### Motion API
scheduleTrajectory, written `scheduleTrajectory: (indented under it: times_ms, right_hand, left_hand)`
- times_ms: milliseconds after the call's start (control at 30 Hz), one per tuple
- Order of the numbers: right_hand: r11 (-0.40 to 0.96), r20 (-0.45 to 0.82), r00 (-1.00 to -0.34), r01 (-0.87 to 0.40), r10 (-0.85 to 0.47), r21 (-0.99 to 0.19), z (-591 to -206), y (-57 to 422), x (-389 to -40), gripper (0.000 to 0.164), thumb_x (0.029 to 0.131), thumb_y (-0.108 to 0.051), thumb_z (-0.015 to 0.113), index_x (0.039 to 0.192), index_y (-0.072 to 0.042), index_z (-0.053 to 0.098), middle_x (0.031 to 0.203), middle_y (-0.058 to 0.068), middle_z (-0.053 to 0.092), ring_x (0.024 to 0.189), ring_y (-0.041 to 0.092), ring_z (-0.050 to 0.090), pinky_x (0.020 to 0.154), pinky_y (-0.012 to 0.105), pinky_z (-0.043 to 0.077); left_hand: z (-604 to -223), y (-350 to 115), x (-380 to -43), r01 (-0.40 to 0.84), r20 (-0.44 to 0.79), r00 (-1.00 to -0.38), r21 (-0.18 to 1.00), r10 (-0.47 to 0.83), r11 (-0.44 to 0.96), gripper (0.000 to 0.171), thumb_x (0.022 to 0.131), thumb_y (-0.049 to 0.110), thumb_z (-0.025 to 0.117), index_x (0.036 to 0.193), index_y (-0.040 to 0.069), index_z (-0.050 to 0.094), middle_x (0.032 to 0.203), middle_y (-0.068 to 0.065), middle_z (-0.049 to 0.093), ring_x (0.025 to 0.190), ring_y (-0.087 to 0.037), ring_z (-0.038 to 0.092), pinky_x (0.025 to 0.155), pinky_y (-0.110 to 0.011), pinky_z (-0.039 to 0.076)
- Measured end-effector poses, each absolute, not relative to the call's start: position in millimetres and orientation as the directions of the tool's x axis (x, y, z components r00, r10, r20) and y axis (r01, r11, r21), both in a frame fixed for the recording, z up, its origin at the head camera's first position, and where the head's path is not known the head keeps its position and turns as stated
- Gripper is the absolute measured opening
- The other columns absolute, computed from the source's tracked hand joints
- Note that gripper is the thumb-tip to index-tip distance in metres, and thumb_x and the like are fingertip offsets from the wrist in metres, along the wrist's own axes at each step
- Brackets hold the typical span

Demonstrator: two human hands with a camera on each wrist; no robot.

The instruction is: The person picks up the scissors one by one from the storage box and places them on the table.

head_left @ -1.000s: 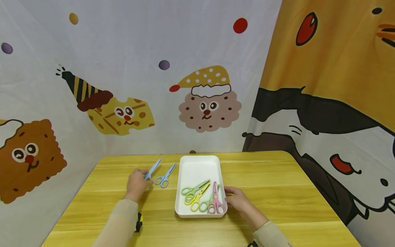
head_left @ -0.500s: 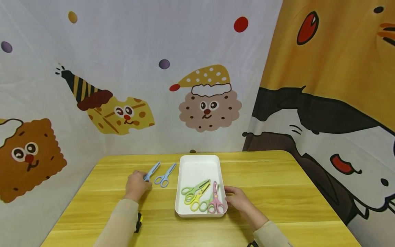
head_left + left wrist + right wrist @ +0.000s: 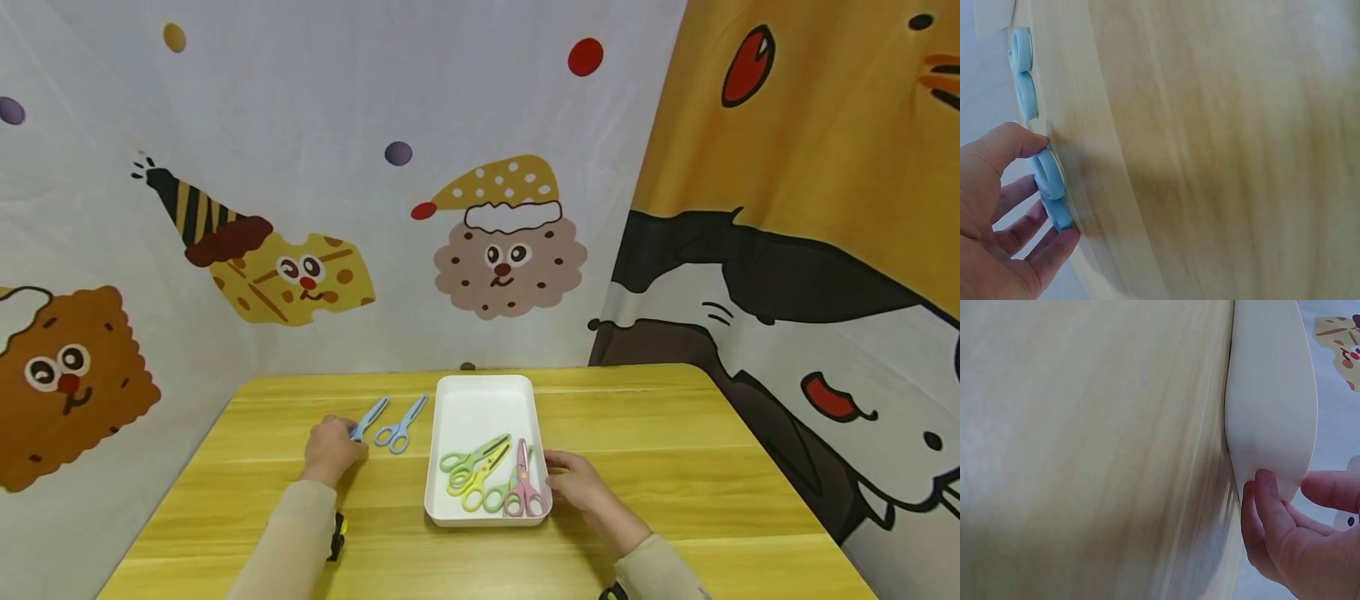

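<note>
My left hand (image 3: pixel 332 450) pinches the handles of light blue scissors (image 3: pixel 371 417) at the table's left side. In the left wrist view, the thumb is at one finger loop (image 3: pixel 1049 175) and the fingers reach round the other. A second pair of blue scissors (image 3: pixel 401 426) lies just to the right, blades pointing away. My right hand (image 3: pixel 581 483) holds the white tray (image 3: pixel 480 398) at its right side. The right wrist view shows the thumb at the rim and fingertips (image 3: pixel 1266 481) on the outer wall.
Green scissors (image 3: pixel 475 457), yellow scissors (image 3: pixel 475 493), pink scissors (image 3: pixel 522 483) and another green pair (image 3: pixel 496 498) lie in the tray's near half. The wooden table (image 3: pixel 675 467) extends to a printed cloth backdrop (image 3: pixel 330 100).
The blue scissors in my left hand have come down slightly toward the table, and that hand has shifted a little left. My right hand stays at the tray.
</note>
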State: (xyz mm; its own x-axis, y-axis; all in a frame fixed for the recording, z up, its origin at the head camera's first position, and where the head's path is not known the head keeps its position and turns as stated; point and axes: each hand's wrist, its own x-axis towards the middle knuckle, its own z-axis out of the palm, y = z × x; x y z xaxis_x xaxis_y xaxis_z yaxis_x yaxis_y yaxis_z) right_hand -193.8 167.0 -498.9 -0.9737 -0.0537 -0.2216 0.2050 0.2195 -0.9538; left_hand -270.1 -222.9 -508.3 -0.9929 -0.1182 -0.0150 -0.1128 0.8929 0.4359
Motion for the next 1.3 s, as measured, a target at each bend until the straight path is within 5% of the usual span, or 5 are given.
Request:
scheduleTrajectory:
  times_ms: [700,1300]
  right_hand:
    - [0.225,-0.224,-0.973,0.207,-0.055,-0.952,-500.2,167.9,-194.8,0.045,0.083,0.011,0.048,0.128,0.016,0.046,0.124,0.032,0.051,0.098,0.031,0.061,0.08,0.041,0.055]
    - [0.211,-0.22,-0.974,0.205,-0.049,-0.956,-501.9,167.7,-196.0,0.045,0.083,0.012,0.048,0.127,0.017,0.047,0.123,0.033,0.052,0.097,0.033,0.062,0.08,0.043,0.055]
  left_hand:
    - [-497.8,-221.2,-264.2,-0.09,-0.061,-0.996,0.415,-0.072,0.905,0.042,0.075,0.014,0.07,0.113,-0.003,0.065,0.1,-0.021,0.056,0.087,-0.038,0.049,0.07,-0.046,0.045]
    - [-508.0,-223.1,-263.4,-0.018,-0.017,-1.0,0.45,-0.011,0.893,0.044,0.082,0.013,0.069,0.12,-0.006,0.059,0.115,-0.03,0.052,0.094,-0.044,0.046,0.078,-0.051,0.043]
